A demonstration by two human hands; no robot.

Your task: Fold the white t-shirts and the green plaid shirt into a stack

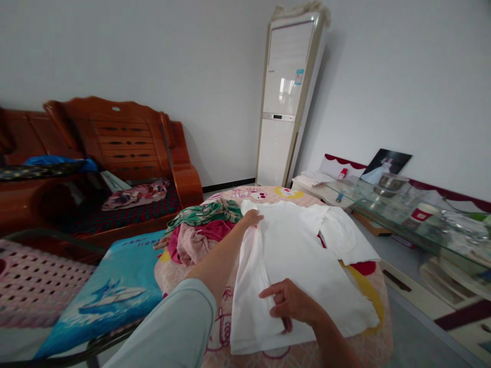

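A white shirt [303, 255] lies spread on a round table with a pink patterned cover [215, 337]; its left side is folded inward. At the shirt's upper left edge, my left hand [253, 219] has its fingers closed on the fabric. Lower down, my right hand [286, 302] is over the folded part near the hem, fingers apart, with nothing visible in it. A white sleeve [345, 235] extends at the shirt's right. Left of the shirt sits a crumpled pile of green, red and pink clothes [203, 232].
A wooden sofa [126, 138] and a blue cushion [118, 286] are at the left. Behind the table stands a tall white air conditioner [280, 102]. At the right, a glass-topped cabinet [395, 220] holds a metal bowl [392, 184], a cup [422, 214] and papers [312, 178].
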